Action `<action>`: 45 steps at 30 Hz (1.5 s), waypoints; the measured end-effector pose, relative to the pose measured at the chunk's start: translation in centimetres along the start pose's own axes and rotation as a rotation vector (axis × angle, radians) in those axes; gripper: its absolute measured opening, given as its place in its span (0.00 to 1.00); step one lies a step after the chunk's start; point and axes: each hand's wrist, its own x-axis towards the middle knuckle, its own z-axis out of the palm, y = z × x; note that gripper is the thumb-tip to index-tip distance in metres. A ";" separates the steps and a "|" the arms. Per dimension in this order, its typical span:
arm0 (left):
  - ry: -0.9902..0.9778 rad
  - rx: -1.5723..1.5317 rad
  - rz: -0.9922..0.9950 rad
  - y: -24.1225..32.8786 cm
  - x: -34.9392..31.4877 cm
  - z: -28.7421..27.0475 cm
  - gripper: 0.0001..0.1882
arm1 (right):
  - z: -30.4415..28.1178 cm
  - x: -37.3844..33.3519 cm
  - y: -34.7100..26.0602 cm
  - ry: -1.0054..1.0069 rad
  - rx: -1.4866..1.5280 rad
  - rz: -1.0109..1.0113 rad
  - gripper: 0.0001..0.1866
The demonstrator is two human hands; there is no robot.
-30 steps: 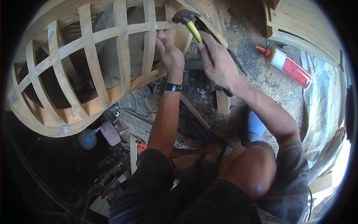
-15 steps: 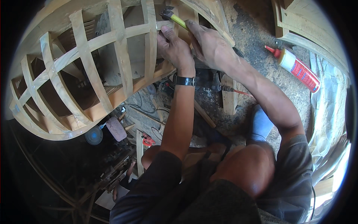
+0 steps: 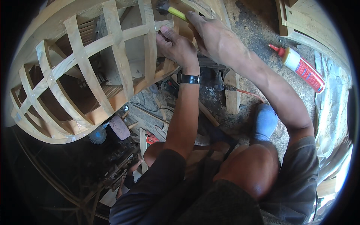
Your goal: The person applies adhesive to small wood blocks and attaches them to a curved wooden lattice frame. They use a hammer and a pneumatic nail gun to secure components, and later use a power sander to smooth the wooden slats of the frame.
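A curved wooden lattice of crossing slats fills the upper left. My left hand, with a dark band on its wrist, is closed at the lattice's right part. Its thumb lies by the short end of a cross slat, and its other fingers go partly out of sight behind an upright slat. Just to the right, my right hand grips a hammer by its yellow-green handle. The dark hammer head is above the slat end, apart from it.
A red and white glue bottle with a red nozzle is at the right. Below the lattice are a power tool with an orange hose, a wood block, a cord and a mallet. Another person's arm shows at lower left.
The hammer head has risen slightly, away from the slat end. My left hand keeps its place at the lattice. The whole view has shifted a little.
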 end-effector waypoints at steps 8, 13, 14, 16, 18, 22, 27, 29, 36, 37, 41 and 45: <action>0.007 0.002 0.021 0.4 -0.1 0.0 0.25 | -0.7 0.1 -0.1 -0.077 0.035 0.045 0.19; 0.004 -0.028 -0.021 0.7 -0.3 0.2 0.23 | -1.3 0.2 0.1 -0.047 0.000 0.000 0.18; -0.013 -0.049 -0.026 0.6 -0.2 0.2 0.23 | -1.3 0.1 0.1 -0.094 0.020 0.013 0.18; -0.045 -0.091 -0.034 0.6 -0.1 0.0 0.23 | -1.3 0.0 -0.2 -0.188 0.060 0.038 0.19; -0.035 -0.091 -0.027 -0.1 0.1 -0.1 0.22 | -1.4 0.3 -0.2 -0.119 0.040 0.072 0.19; -0.041 -0.226 -0.038 0.1 -0.1 0.3 0.21 | -1.5 0.5 0.0 -0.177 0.063 0.053 0.19; -0.037 -0.183 -0.032 -0.3 0.0 -0.1 0.21 | -1.4 0.5 0.0 -0.130 0.076 0.064 0.17; -0.041 -0.189 -0.045 -0.3 0.0 0.0 0.21 | -1.4 0.6 0.1 -0.112 0.084 0.057 0.17; -0.035 -0.118 -0.047 -0.3 0.2 -0.1 0.21 | -1.5 0.3 0.1 -0.075 0.032 0.048 0.13; -0.024 -0.101 -0.042 -0.1 0.2 -0.1 0.21 | -1.6 0.2 -0.1 -0.045 0.031 0.058 0.13; -0.005 -0.200 -0.029 0.0 0.0 0.2 0.22 | -1.8 0.0 -0.2 -0.155 0.088 0.099 0.17; 0.003 -0.175 -0.016 -0.3 -0.1 0.4 0.26 | -1.5 0.1 0.2 -0.156 0.081 0.111 0.17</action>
